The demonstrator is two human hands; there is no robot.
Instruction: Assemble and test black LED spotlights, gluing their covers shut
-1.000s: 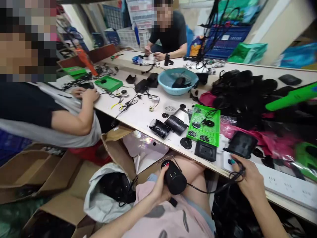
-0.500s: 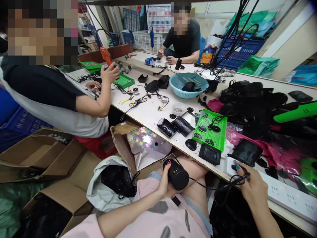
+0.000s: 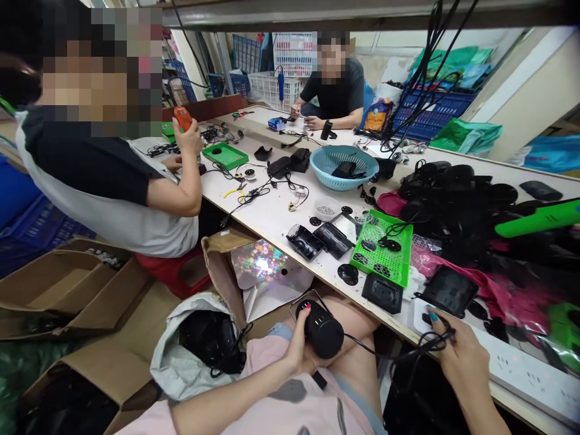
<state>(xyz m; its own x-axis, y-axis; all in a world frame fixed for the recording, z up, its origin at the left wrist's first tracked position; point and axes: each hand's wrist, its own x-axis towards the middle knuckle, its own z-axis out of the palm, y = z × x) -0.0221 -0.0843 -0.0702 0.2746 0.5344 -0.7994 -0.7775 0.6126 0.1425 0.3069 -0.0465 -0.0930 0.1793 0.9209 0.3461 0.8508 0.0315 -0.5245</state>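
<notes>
Hands clamped — left (image 3: pixel 301 344) round black speaker (image 3: pixel 322 329) over lap, right (image 3: pixel 457 356) pinching cable (image 3: pixel 426 344) at table edge (image 3: pixel 408 329).

Bench edge (image 3: pixel 290 257) crowded w/ parts.

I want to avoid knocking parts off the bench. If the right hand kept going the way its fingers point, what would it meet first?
Probably the black square housing just beyond the right hand, which holds a black cable at the table edge; depth is uncertain.

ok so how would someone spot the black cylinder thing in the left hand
Start at the long white worktable and drop below its near edge to the wearer's lap. There the left hand grips a black plastic cylinder: the only part with a cord attached, running to the right hand.
</notes>
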